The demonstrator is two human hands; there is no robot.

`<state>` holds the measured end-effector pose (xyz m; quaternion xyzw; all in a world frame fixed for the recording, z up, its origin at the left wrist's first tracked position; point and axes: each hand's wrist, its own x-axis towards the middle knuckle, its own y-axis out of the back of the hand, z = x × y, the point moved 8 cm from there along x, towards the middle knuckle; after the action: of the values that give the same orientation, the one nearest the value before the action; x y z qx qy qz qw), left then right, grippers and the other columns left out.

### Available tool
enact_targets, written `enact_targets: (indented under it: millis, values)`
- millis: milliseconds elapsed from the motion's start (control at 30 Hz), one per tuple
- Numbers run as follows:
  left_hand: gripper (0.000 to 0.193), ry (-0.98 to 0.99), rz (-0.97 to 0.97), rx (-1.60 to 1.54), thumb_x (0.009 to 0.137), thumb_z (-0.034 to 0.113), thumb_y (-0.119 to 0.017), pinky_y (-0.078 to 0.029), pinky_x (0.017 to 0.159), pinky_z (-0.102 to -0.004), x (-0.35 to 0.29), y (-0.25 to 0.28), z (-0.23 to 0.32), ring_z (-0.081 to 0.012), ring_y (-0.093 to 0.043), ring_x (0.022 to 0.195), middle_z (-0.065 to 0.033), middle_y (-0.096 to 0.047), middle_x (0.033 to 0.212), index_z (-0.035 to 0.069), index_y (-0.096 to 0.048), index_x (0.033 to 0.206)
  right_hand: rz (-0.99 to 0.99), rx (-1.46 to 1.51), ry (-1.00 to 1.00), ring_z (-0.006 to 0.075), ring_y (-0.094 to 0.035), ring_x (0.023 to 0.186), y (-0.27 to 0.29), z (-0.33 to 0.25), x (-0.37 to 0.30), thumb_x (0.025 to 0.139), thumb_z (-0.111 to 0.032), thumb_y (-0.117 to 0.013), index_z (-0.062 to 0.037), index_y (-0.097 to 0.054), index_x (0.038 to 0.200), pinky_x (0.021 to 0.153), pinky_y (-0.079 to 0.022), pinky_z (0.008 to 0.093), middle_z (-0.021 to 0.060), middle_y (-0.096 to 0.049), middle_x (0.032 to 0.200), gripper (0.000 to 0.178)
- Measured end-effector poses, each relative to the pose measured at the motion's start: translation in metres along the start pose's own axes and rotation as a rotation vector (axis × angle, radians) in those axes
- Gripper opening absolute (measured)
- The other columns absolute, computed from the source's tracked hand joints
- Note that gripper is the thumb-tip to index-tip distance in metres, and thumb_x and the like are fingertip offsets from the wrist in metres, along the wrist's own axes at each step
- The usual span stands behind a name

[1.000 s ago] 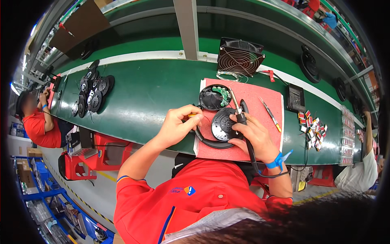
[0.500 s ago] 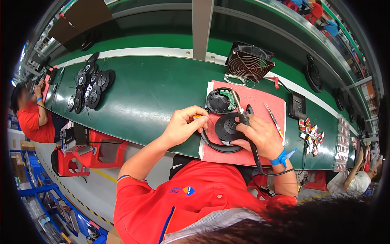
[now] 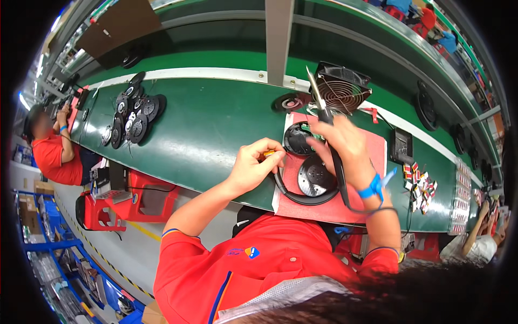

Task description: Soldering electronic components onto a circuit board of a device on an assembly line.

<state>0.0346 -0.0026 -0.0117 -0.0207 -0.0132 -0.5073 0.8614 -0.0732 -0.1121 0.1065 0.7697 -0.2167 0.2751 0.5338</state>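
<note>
Head view: the left hand (image 3: 257,165) has thumb and forefinger pinched closed on a small yellow item (image 3: 269,153), while the right hand (image 3: 348,141), blurred, has its fingers closed around a soldering iron (image 3: 325,115), tip pointing up toward the fan (image 3: 342,94). Next outward, on the pink mat (image 3: 374,144), lie an open black cup (image 3: 294,142), partly hidden by the right hand, and a perforated black disc (image 3: 315,178) beside it. Soldering appears in hand, the tip at no joint; the next move would call for controlled, steady placement of the tip.
</note>
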Motion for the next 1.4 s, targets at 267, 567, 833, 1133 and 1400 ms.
enact_targets:
  millis: [267,567,833,1133,1400]
  values:
    - [0.012,0.011,-0.145,-0.062,0.093,0.011,-0.057,-0.049,0.064,-0.0225,0.013,-0.035,0.02,-0.009,-0.06,0.073,-0.0048,-0.062,0.081,-0.001,-0.059,0.095,0.057,0.319,-0.319,0.0185,-0.064,0.074,-0.016,0.007,-0.047,0.071,0.001,-0.076,-0.0057,-0.059,0.096,0.064,-0.05,0.0284,0.0074,-0.064,0.085,0.03]
    - [0.012,0.016,-0.231,-0.024,0.091,0.011,-0.06,-0.048,0.065,-0.0211,0.036,-0.052,0.035,-0.0069,-0.058,0.073,-0.0023,-0.062,0.079,0.0,-0.062,0.09,0.238,0.379,-0.362,0.0229,-0.061,0.069,-0.006,0.022,-0.058,0.07,0.006,-0.072,-0.0049,-0.059,0.097,0.06,-0.049,0.0321,0.0095,-0.061,0.079,0.032]
    - [0.007,-0.444,-0.015,0.709,0.073,0.009,-0.069,-0.041,0.074,-0.0351,0.055,-0.034,0.045,-0.025,-0.056,0.076,-0.0081,-0.062,0.075,0.004,-0.068,0.078,0.296,0.198,-0.23,0.0169,-0.061,0.066,0.022,0.026,-0.06,0.082,0.005,-0.063,-0.0024,-0.057,0.101,0.06,-0.049,0.0289,0.0087,-0.063,0.075,0.021]
    - [0.005,-0.405,0.05,0.76,0.071,0.012,-0.07,-0.029,0.099,-0.0429,0.055,-0.033,0.032,-0.0292,-0.042,0.116,-0.0033,-0.061,0.111,0.007,-0.068,0.073,0.306,0.238,-0.189,0.0162,-0.047,0.053,0.047,0.01,-0.052,0.093,-0.034,-0.054,0.0005,-0.064,0.082,0.049,-0.034,0.0281,0.0065,-0.055,0.06,0.038]
    - [0.007,-0.344,0.036,0.724,0.071,0.013,-0.07,-0.03,0.099,-0.0404,0.059,-0.03,0.02,-0.027,-0.044,0.113,-0.0015,-0.061,0.112,0.007,-0.069,0.073,0.224,0.246,-0.231,0.0175,-0.046,0.051,0.026,0.013,-0.053,0.085,-0.013,-0.059,-0.0031,-0.065,0.073,0.049,-0.035,0.0302,0.0054,-0.053,0.056,0.016]
